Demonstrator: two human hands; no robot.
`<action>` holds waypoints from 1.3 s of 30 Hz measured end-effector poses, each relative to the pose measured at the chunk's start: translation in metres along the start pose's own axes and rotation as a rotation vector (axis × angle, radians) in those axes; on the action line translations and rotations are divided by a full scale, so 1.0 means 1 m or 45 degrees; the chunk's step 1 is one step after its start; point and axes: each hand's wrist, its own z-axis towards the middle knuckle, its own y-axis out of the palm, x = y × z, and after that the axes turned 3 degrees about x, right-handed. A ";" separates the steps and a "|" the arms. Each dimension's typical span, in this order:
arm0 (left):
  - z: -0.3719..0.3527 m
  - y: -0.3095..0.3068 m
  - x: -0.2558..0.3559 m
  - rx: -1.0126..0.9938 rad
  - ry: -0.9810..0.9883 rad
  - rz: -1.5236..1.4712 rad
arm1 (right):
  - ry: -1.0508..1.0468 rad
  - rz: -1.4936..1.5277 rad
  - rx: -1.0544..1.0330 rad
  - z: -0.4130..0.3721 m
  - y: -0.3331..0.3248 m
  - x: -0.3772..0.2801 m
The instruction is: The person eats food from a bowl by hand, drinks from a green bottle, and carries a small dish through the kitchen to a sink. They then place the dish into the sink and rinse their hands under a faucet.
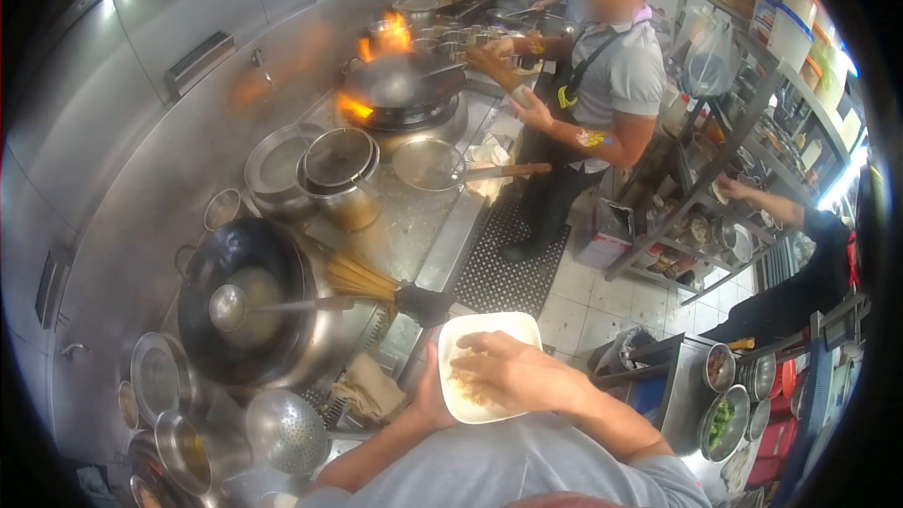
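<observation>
A white square dish is held close to my chest by my left hand, which is closed on its left side. Inside lies crumbly, tan-coloured food. My right hand reaches over the dish with its fingers curled down into the food; the fingertips are partly hidden. Left of my hands, a ladle rests in a dark wok with some clear liquid at the bottom. A bamboo wok brush with a dark handle lies beside the wok.
Flames rise around a second wok at the far burner. A mesh strainer and metal pots sit on the stove. A co-worker holds a brush-like tool; another person's arm reaches to the shelves. A perforated ladle lies lower left.
</observation>
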 end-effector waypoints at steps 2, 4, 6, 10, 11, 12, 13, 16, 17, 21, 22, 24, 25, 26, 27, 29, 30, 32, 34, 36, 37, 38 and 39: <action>0.000 -0.004 0.000 -0.008 0.017 0.020 | -0.054 -0.087 -0.020 -0.001 0.007 -0.001; 0.002 -0.007 0.003 0.007 0.054 0.047 | -0.011 -0.170 -0.149 -0.001 0.007 -0.001; 0.003 -0.007 0.002 0.045 0.083 0.087 | 0.021 -0.199 -0.195 -0.003 0.004 0.001; 0.001 -0.003 0.002 0.126 0.094 0.144 | 0.170 -0.267 -0.283 -0.001 0.001 -0.005; 0.001 -0.002 0.004 0.132 0.090 0.147 | 0.161 -0.247 -0.289 -0.002 0.004 -0.001; 0.003 -0.004 0.004 0.133 0.104 0.182 | 0.150 -0.230 -0.295 -0.002 0.011 0.007; 0.003 -0.009 0.003 0.139 0.118 0.215 | 0.140 -0.209 -0.303 -0.002 0.015 0.011; -0.001 -0.013 0.002 0.171 0.120 0.226 | 0.116 -0.202 -0.355 0.002 0.014 0.010; -0.002 -0.013 0.003 0.181 0.112 0.217 | 0.145 -0.163 -0.322 0.003 0.010 0.008; -0.006 -0.005 0.007 0.143 0.072 0.175 | 0.211 -0.085 -0.242 0.012 -0.008 -0.003; -0.006 -0.002 0.007 0.150 0.081 0.180 | 0.214 -0.086 -0.235 0.014 -0.009 -0.004; -0.004 0.001 0.008 0.170 0.098 0.194 | 0.153 -0.100 -0.189 0.012 -0.005 0.001; -0.004 0.001 0.008 0.186 0.105 0.202 | 0.124 -0.105 -0.167 0.012 -0.003 0.003; -0.005 0.001 0.007 0.204 0.108 0.206 | 0.121 -0.071 -0.142 0.011 -0.003 0.003; -0.006 0.000 0.005 0.198 0.098 0.182 | 0.122 -0.035 -0.117 0.009 -0.002 0.002; -0.004 -0.001 0.006 0.168 0.089 0.143 | 0.221 0.018 -0.099 0.010 -0.007 -0.001; -0.003 0.000 0.006 0.171 0.098 0.148 | 0.322 0.042 -0.111 0.013 -0.011 -0.008; -0.002 0.003 0.005 0.180 0.109 0.159 | 0.396 0.034 -0.129 0.014 -0.015 -0.011; -0.002 0.001 0.005 0.154 0.119 0.175 | 0.337 -0.033 -0.145 0.013 -0.015 -0.007; -0.001 0.001 0.004 0.146 0.131 0.194 | 0.185 -0.021 -0.065 0.011 -0.013 -0.003; 0.000 0.001 0.004 0.148 0.140 0.208 | 0.109 -0.016 -0.024 0.010 -0.011 0.000; 0.000 0.001 0.004 0.152 0.147 0.221 | 0.079 -0.011 0.059 0.010 -0.008 0.002; 0.000 0.003 0.004 0.159 0.143 0.217 | 0.047 -0.006 0.141 0.011 -0.004 0.005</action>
